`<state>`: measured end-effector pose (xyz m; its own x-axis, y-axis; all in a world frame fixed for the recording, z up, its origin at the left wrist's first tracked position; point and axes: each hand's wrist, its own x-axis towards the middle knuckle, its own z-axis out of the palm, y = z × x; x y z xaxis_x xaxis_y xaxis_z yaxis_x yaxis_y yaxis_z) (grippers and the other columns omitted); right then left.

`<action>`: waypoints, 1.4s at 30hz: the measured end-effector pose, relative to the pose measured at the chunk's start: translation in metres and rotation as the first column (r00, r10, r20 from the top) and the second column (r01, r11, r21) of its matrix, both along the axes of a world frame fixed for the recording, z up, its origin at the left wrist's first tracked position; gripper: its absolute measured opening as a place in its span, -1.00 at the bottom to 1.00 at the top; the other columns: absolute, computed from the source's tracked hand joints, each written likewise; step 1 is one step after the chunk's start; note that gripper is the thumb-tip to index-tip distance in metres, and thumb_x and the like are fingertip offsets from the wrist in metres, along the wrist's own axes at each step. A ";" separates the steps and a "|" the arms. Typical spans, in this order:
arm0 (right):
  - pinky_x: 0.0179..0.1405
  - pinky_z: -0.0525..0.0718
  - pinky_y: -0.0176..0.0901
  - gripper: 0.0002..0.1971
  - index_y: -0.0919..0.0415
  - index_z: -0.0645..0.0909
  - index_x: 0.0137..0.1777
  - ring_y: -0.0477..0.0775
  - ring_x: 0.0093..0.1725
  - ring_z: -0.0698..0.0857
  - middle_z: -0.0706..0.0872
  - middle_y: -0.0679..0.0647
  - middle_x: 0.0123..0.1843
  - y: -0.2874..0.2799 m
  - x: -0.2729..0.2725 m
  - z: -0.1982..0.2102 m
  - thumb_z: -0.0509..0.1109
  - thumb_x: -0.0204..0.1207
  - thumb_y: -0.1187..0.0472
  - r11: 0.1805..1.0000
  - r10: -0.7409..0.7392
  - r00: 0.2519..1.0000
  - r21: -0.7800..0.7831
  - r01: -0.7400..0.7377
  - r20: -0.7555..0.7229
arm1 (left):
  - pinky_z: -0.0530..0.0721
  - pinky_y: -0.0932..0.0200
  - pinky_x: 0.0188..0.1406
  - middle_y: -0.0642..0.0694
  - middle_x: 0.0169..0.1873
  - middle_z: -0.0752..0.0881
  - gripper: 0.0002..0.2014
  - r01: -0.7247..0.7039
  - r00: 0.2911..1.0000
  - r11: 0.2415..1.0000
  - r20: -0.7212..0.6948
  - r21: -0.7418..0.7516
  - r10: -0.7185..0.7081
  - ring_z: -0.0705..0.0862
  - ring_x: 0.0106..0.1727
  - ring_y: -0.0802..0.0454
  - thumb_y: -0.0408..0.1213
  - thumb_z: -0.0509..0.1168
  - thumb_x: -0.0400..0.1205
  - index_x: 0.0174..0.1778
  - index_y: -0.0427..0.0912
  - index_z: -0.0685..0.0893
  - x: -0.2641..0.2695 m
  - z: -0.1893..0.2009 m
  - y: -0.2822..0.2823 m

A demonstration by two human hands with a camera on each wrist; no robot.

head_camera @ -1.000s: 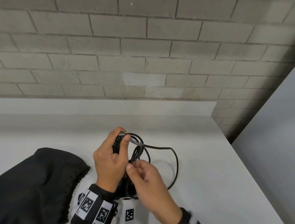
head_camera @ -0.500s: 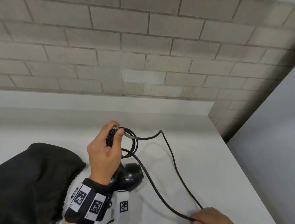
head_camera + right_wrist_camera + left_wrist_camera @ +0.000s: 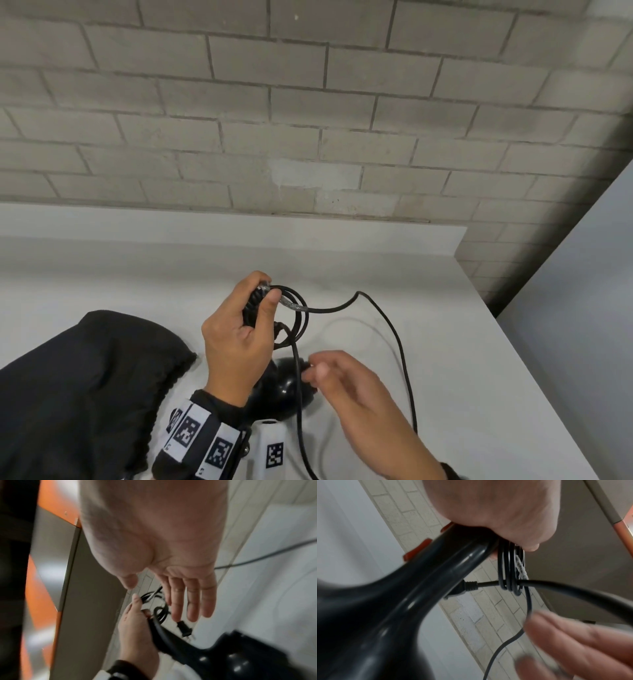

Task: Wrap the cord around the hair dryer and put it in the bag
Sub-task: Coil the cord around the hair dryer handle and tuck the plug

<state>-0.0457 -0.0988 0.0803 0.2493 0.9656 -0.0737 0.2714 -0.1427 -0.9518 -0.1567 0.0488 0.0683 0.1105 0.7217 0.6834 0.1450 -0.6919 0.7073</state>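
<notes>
My left hand (image 3: 239, 342) grips the handle of the black hair dryer (image 3: 284, 387), whose body points down toward me. A few loops of the black cord (image 3: 301, 315) go round the handle end, and my left thumb holds them there. The rest of the cord runs in a wide loose loop over the table to the right. The plug (image 3: 184, 628) hangs free near the handle. My right hand (image 3: 322, 373) hovers beside the dryer body with straight, spread fingers (image 3: 190, 601) and holds nothing. The black fabric bag (image 3: 85, 394) lies at the left.
Everything sits on a white table (image 3: 462, 359) against a grey brick wall (image 3: 308, 120). The table's right edge runs diagonally past a grey panel (image 3: 582, 325). The loose cord loop (image 3: 397, 342) covers the table to the right of my hands.
My right hand pinched the cord by the handle, pulled it out to the lower right, then let go and came back beside the dryer. My left hand kept its grip.
</notes>
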 end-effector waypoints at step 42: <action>-0.20 0.54 -0.08 -0.87 0.20 0.63 0.03 0.06 -0.24 0.47 0.59 0.02 -0.18 0.045 0.029 0.026 0.28 0.71 0.19 0.827 -0.297 0.484 0.475 -0.300 0.823 | 0.58 0.01 -0.41 0.02 -0.35 0.66 -0.79 0.025 0.999 1.000 0.025 0.012 -0.025 0.60 -0.39 -0.01 0.00 0.25 0.69 0.02 -0.05 0.68 0.000 -0.003 0.003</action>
